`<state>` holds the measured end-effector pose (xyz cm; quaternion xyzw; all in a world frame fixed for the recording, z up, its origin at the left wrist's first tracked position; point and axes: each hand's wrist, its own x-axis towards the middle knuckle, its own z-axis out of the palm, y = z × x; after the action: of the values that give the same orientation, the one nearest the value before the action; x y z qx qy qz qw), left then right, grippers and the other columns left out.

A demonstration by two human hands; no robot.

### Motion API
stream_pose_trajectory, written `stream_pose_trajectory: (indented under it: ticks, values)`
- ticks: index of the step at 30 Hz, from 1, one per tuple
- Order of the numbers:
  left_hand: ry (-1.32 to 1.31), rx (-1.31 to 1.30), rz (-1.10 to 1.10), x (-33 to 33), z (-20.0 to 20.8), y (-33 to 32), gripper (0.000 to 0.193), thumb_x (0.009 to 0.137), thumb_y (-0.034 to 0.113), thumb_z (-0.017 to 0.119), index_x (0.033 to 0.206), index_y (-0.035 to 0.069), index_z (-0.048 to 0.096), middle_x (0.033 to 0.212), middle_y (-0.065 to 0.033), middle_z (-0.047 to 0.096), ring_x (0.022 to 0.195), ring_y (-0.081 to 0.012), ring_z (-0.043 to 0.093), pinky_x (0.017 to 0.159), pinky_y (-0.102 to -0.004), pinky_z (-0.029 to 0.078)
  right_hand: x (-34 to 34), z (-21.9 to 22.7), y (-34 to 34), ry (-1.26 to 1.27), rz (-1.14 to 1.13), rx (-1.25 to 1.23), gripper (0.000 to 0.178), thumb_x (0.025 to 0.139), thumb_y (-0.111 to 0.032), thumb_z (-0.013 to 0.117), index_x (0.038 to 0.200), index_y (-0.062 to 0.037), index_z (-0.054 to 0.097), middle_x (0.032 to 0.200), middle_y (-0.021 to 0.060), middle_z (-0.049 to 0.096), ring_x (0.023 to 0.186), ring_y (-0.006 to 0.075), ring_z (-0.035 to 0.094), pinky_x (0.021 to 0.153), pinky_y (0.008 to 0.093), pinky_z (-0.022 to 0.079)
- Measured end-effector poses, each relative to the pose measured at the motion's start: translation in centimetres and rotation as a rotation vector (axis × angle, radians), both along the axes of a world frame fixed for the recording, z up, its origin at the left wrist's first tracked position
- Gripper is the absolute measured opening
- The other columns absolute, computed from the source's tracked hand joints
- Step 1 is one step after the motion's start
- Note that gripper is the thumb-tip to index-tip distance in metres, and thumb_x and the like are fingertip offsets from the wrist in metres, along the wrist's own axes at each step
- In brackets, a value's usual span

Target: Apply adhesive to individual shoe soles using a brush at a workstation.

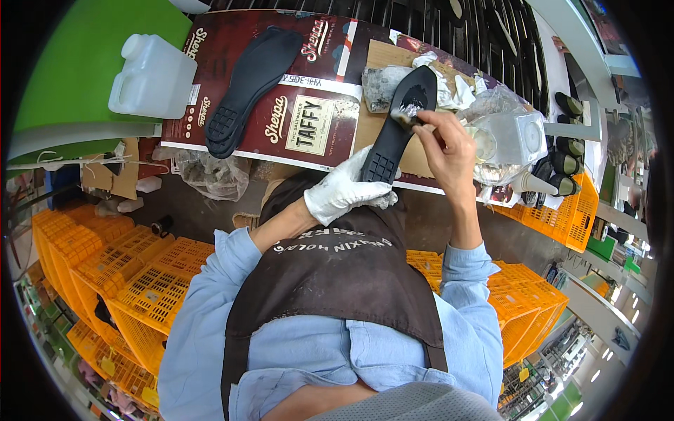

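My left hand (344, 191), in a white glove, is wrapped round the gridded heel end of a black shoe sole (394, 137). The sole is raised at a slant over the front of the work table, its toe pointing away. My bare right hand (451, 146) pinches a small brush (405, 116), whose handle is mostly hidden by the fingers. Its bristles touch the sole's forefoot, where a wet white smear shows. More black soles (253, 88) lie stacked on the printed dark red cardboard (260, 151) to the left.
A white plastic jug (153, 77) stands at the far left. Crumpled white tissue (460, 91) lies behind the sole. On the right are a cut-open translucent container (525, 135) and several dark shoes (567, 165). Orange crates (151, 295) flank me; a dark slatted rack (400, 15) runs behind.
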<state>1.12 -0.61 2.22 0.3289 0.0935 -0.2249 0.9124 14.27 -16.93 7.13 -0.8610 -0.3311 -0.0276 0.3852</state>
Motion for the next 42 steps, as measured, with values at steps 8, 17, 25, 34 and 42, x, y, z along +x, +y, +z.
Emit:
stream_pose_trajectory:
  ticks: [8,17,25,34,42]
  values:
    - [0.0,-0.021,0.019,-0.3,0.0,0.3,0.062,0.086,0.004,0.064,0.139,0.004,0.033,0.12,-0.0147,0.055,0.094,-0.0217,0.066,0.077,-0.029,0.056,4.9,-1.5,-2.2,0.114,-0.403,0.019,0.023,0.083,-0.011,0.071,0.103,0.0015,0.07,0.081,0.0086,0.07,0.069,0.0099,0.061,0.062,0.0233,0.048]
    - [0.045,-0.009,0.029,-1.2,0.2,1.3,0.064,0.085,0.003,0.063,0.141,0.003,0.031,0.121,-0.0151,0.055,0.095,-0.0221,0.066,0.078,-0.0284,0.056,7.9,-1.2,-2.1,0.001,-0.497,-0.097,0.022,0.086,-0.012,0.068,0.104,-0.0001,0.071,0.087,0.0065,0.072,0.074,0.0081,0.063,0.067,0.0245,0.05]
    - [0.06,-0.041,0.03,-1.4,0.2,1.7,0.07,0.086,0.003,0.063,0.145,0.003,0.026,0.124,-0.0174,0.054,0.094,-0.0233,0.066,0.078,-0.0289,0.056,11.1,-3.0,-2.1,0.032,-0.347,-0.048,0.023,0.083,-0.013,0.069,0.102,-0.0004,0.071,0.083,0.0155,0.071,0.072,0.0157,0.067,0.066,0.0278,0.051]
    - [0.025,-0.06,0.04,-1.6,-0.1,2.3,0.072,0.085,0.007,0.066,0.145,0.005,0.027,0.121,-0.0155,0.056,0.091,-0.0215,0.066,0.077,-0.0294,0.056,13.6,-2.6,-0.9,-0.152,-0.314,-0.166,0.025,0.083,-0.011,0.07,0.104,0.0026,0.07,0.085,0.0105,0.072,0.074,0.0114,0.066,0.071,0.0259,0.052]
    - [0.015,-0.039,0.063,-1.8,0.4,2.7,0.065,0.084,0.008,0.064,0.14,0.004,0.032,0.119,-0.0147,0.056,0.084,-0.0185,0.065,0.072,-0.0273,0.054,14.3,-1.0,1.1,0.042,-0.186,-0.207,0.028,0.085,-0.016,0.069,0.104,0.0046,0.068,0.082,0.0099,0.07,0.077,0.0088,0.064,0.07,0.0232,0.05]
